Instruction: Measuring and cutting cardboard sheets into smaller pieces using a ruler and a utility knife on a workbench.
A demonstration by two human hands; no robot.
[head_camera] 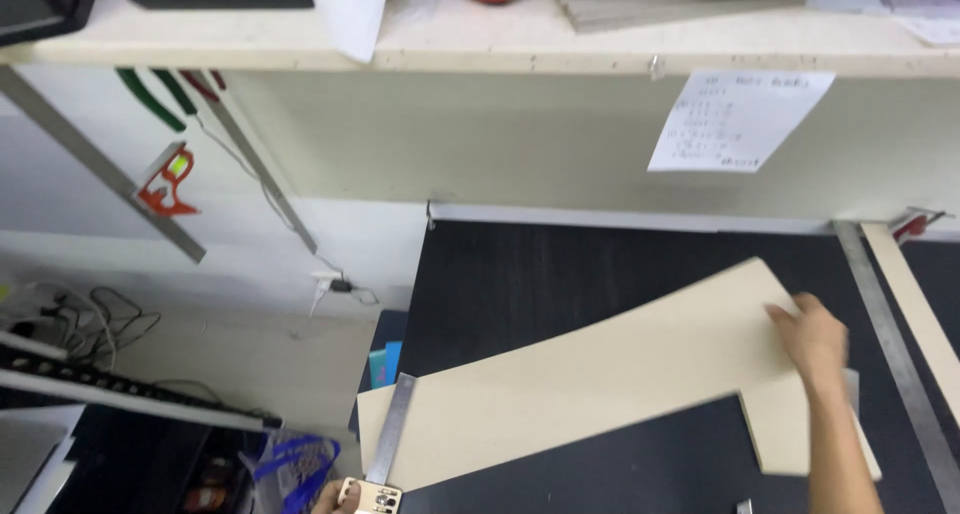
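Lying across the black cutting mat [560, 274], the long beige board [600, 374] is stretched from lower left up to upper right, its near left end crossed by a steel ruler [392, 426] that is gripped at the bottom edge by the left hand [340, 496], whose fingers are mostly cut off so that their closure cannot be told. Farther along the board's long axis, its far right end is pressed under the right hand [815, 336], the fingers laid flat and together on top rather than clamped around it.
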